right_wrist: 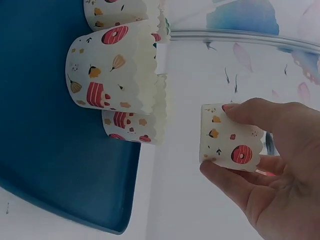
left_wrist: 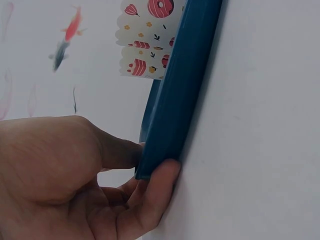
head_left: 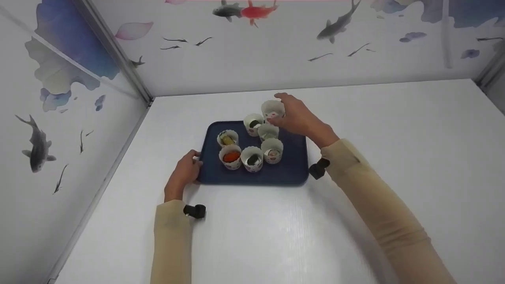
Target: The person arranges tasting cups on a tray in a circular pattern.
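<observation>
My left hand (head_left: 185,169) grips the left edge of a dark blue tray (head_left: 292,167). In the left wrist view its thumb lies over the tray's rim (left_wrist: 175,110) and its fingers are underneath. My right hand (head_left: 299,117) holds a white paper baking cup (right_wrist: 227,135) by its sides, thumb opposite fingers, above the tray's back edge; what is in it is hidden. Several similar cups stand on the tray. One cup (head_left: 231,165) has something orange inside, another (head_left: 252,167) something dark, and a third (head_left: 223,136) something yellowish.
The tray rests on a white table (head_left: 252,228). Behind it rises a white wall panel (head_left: 268,59) painted with fish, and another panel (head_left: 71,138) stands at the left. Dark wrist cameras (head_left: 196,211) sit on both sleeves.
</observation>
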Demonstrator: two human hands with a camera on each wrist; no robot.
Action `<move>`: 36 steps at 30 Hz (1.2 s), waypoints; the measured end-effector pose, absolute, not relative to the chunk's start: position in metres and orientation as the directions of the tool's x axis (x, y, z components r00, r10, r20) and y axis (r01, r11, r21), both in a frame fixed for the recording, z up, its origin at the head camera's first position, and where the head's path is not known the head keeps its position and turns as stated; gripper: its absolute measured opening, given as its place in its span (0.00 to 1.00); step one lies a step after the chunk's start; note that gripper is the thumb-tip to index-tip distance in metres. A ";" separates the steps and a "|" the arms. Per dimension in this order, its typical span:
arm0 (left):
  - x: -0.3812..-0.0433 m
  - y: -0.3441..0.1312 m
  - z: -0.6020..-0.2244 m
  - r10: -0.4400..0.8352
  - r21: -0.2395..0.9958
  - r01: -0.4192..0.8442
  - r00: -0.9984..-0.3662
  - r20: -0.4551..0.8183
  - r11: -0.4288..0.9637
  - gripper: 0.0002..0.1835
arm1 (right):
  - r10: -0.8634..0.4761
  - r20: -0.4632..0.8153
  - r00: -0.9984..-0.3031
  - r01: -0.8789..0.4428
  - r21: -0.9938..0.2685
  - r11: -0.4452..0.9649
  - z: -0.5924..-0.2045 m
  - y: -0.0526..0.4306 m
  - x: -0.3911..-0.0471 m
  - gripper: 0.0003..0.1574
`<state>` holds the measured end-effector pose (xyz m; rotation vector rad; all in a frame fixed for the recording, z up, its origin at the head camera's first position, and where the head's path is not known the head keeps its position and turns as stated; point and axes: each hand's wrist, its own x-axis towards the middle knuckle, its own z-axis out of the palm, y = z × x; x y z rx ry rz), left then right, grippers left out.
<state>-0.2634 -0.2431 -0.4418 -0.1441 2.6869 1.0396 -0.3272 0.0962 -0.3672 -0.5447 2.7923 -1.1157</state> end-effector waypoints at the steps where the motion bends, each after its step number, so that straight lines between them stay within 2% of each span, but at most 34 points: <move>1: -0.263 -0.243 -0.442 -0.001 0.648 -0.185 -0.962 -0.274 0.738 0.22 | -0.363 0.037 -0.931 -0.293 -0.668 0.684 -0.366 0.093 -0.329 0.50; 8: -0.263 -0.242 -0.441 -0.014 0.646 -0.212 -0.955 -0.298 0.733 0.22 | -0.362 0.007 -0.932 -0.280 -0.646 0.710 -0.365 0.071 -0.338 0.47; 18: -0.262 -0.241 -0.439 -0.015 0.630 -0.205 -0.956 -0.294 0.749 0.22 | -0.294 0.059 -0.954 -0.237 -0.750 0.618 -0.371 0.040 -0.349 0.41; 26: -0.263 -0.243 -0.438 -0.012 0.615 -0.181 -0.963 -0.268 0.767 0.22 | -0.252 0.000 -0.968 -0.152 -0.796 0.586 -0.372 0.023 -0.351 0.40; 36: -0.262 -0.243 -0.440 -0.007 0.626 -0.175 -0.965 -0.261 0.760 0.22 | -0.307 -0.037 -0.951 -0.182 -0.734 0.654 -0.381 -0.006 -0.353 0.41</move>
